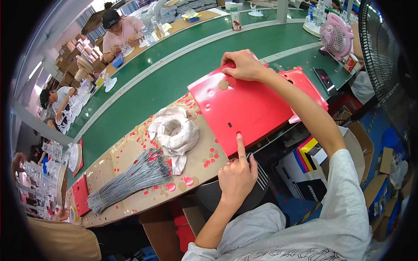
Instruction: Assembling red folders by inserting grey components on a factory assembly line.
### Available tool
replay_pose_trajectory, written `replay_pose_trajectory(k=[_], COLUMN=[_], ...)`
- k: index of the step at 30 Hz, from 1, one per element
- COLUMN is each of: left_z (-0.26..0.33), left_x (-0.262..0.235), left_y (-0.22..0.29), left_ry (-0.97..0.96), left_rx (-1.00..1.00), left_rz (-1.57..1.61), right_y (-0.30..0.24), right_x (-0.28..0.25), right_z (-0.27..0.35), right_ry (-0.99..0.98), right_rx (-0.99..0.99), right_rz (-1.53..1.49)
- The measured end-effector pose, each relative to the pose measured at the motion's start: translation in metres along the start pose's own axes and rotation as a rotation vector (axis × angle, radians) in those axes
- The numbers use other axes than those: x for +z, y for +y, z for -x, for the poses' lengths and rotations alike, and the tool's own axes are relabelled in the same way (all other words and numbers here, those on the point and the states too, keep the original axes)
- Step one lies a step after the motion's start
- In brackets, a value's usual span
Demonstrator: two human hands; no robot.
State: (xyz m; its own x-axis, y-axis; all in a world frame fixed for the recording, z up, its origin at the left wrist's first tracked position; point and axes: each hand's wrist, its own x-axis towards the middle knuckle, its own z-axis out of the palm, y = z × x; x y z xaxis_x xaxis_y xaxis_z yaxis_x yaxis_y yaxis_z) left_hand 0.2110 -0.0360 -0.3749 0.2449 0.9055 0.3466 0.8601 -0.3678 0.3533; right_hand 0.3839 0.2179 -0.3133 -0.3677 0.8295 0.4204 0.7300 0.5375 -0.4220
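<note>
A red corrugated plastic sheet [244, 106] with punched holes lies tilted at the table's near edge, in front of me. My right hand [244, 65] grips its far edge, fingers curled over it. My left hand [237, 176] has its index finger stretched out, the tip at a hole near the sheet's near edge; the thumb stands apart and the other fingers are curled. It holds nothing. On the sheet sits a round tan disc [223, 85]. More red sheets [307, 89] lie beyond my right forearm.
Left of the sheet lie a rolled white cloth [174, 132] and a tied bundle of grey wires [130, 178], among red and tan discs. A phone [325, 81], pink fan [336, 35] and large black fan [387, 65] stand right. Co-workers sit across the green conveyor [191, 56].
</note>
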Motion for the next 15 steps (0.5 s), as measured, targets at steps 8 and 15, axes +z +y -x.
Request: replay_pose_trajectory(k=[8,15], left_z=[0.017,0.029], left_x=[-0.025,-0.051], left_y=[-0.006,-0.022], left_ry=[0.125,0.016], left_rx=[0.274,0.048], left_rz=[0.336,0.541], right_y=[-0.026,0.127], right_x=[-0.074,-0.156], right_z=[0.001,0.041], right_ry=[0.41,0.12], right_rx=[-0.297,0.291], right_rz=[0.512,0.613])
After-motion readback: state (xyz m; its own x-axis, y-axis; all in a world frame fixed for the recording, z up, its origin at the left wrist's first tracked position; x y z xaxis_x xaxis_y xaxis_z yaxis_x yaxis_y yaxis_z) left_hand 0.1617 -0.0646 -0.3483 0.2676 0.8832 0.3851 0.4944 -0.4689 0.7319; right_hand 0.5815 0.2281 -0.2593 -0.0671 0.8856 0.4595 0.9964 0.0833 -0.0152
